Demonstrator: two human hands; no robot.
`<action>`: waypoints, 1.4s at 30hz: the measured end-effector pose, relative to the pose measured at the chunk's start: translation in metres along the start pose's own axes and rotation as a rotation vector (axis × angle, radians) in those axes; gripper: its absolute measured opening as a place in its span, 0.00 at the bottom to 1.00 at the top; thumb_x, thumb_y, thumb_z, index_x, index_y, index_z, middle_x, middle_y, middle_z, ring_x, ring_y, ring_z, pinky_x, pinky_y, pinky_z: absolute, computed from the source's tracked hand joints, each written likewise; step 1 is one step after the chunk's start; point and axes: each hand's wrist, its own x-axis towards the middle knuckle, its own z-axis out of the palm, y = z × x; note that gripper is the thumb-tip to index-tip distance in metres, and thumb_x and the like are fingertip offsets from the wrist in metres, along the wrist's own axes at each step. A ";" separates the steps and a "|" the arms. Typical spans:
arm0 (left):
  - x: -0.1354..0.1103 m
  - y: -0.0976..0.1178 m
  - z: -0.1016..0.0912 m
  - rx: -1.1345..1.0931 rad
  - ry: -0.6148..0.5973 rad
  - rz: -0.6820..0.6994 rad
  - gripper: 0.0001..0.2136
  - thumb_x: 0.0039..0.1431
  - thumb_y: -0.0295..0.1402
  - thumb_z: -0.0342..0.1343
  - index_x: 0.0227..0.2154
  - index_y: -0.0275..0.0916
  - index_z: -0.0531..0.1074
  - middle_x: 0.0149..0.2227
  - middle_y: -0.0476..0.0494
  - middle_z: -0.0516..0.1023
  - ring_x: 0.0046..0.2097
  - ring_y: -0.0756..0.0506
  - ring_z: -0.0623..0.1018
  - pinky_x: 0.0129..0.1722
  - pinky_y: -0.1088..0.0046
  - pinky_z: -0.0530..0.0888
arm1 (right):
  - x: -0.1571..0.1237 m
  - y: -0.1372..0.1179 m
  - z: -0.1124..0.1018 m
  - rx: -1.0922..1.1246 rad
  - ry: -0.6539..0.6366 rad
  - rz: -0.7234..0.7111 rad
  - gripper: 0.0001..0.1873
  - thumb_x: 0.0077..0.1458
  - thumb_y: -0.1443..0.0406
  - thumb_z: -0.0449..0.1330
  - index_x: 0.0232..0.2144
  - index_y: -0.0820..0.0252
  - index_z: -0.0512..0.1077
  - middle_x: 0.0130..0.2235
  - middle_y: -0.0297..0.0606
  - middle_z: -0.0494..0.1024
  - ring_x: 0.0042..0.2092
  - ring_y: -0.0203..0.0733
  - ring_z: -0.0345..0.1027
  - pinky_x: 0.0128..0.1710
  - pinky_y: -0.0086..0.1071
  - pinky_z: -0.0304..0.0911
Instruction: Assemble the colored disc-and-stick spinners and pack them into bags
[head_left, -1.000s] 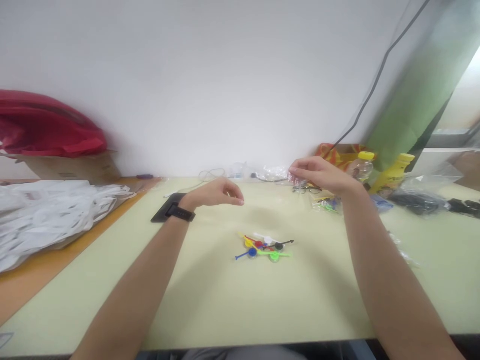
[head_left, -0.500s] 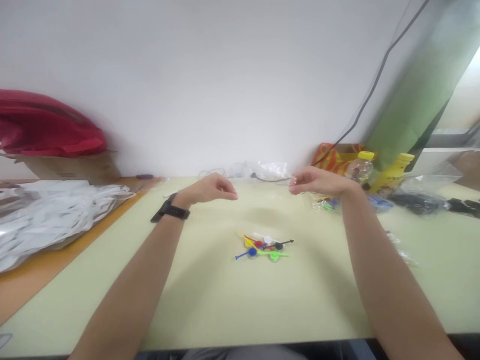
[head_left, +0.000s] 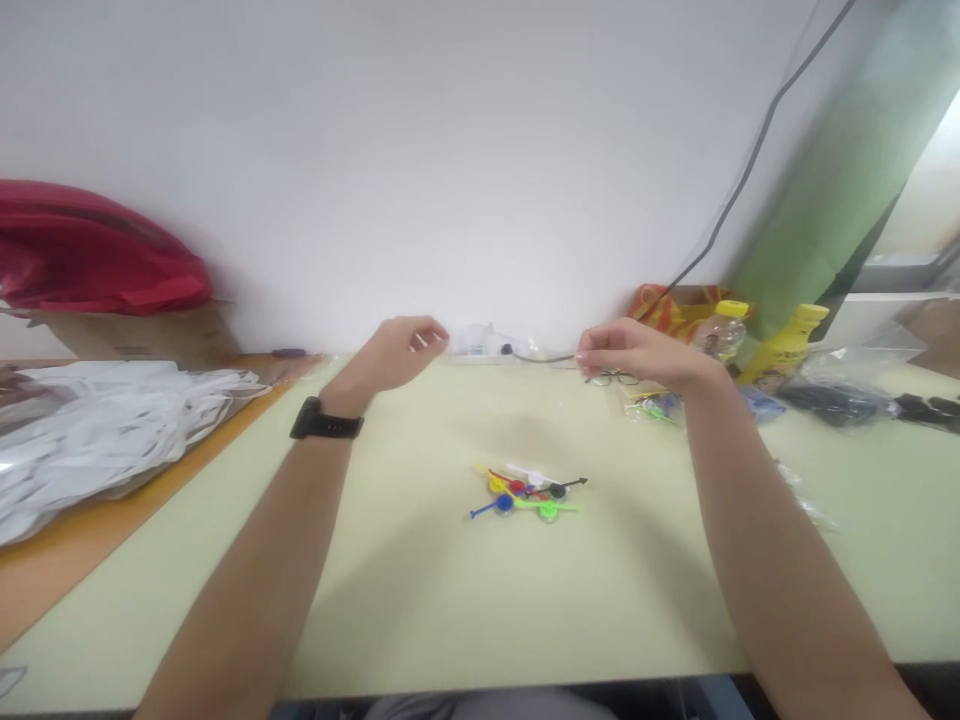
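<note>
My left hand (head_left: 397, 352), with a black watch (head_left: 327, 420) on its wrist, is raised over the far part of the table. Its thumb and fingertips curl together, and what they hold, if anything, cannot be made out. Opposite it, my right hand (head_left: 626, 350) has its fingers pressed together in a pinch; anything in them is too small or too clear to tell. On the table below and between the hands lies a cluster of small plastic arrow spinners: a blue spinner (head_left: 504, 504), a green spinner (head_left: 550, 511), a black spinner (head_left: 557, 491), plus red, yellow and white ones.
White strap-like material (head_left: 112, 430) is heaped at left, near a red bag (head_left: 97, 250) on a cardboard box (head_left: 142, 335). Clear plastic (head_left: 474, 342) lies by the wall. Right are glasses (head_left: 619, 378), bagged colourful pieces (head_left: 651, 406), a yellow bottle (head_left: 787, 350) and a clear bottle (head_left: 721, 330).
My left hand has moved up and to the left, away from the right hand, and its wrist has turned. My right hand has shifted only slightly. The spinners lie as before.
</note>
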 end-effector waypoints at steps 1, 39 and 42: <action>-0.001 0.007 -0.002 0.035 0.104 0.026 0.10 0.65 0.39 0.57 0.41 0.43 0.80 0.40 0.44 0.83 0.37 0.45 0.79 0.38 0.69 0.73 | 0.000 -0.003 0.002 -0.022 0.029 -0.010 0.21 0.57 0.46 0.64 0.31 0.57 0.75 0.33 0.36 0.77 0.38 0.42 0.68 0.41 0.35 0.61; -0.020 0.108 0.004 -0.148 0.011 0.274 0.10 0.68 0.39 0.55 0.39 0.43 0.80 0.43 0.46 0.84 0.39 0.45 0.80 0.37 0.68 0.74 | 0.044 0.030 0.048 0.636 -0.543 -0.328 0.53 0.54 0.38 0.64 0.73 0.43 0.47 0.67 0.50 0.66 0.63 0.59 0.66 0.62 0.54 0.59; -0.019 0.108 0.002 -0.151 0.030 0.273 0.09 0.67 0.39 0.56 0.39 0.42 0.80 0.44 0.46 0.84 0.39 0.46 0.80 0.37 0.68 0.74 | 0.045 0.030 0.052 0.659 -0.548 -0.349 0.48 0.58 0.43 0.64 0.72 0.43 0.50 0.63 0.47 0.71 0.61 0.57 0.69 0.62 0.54 0.60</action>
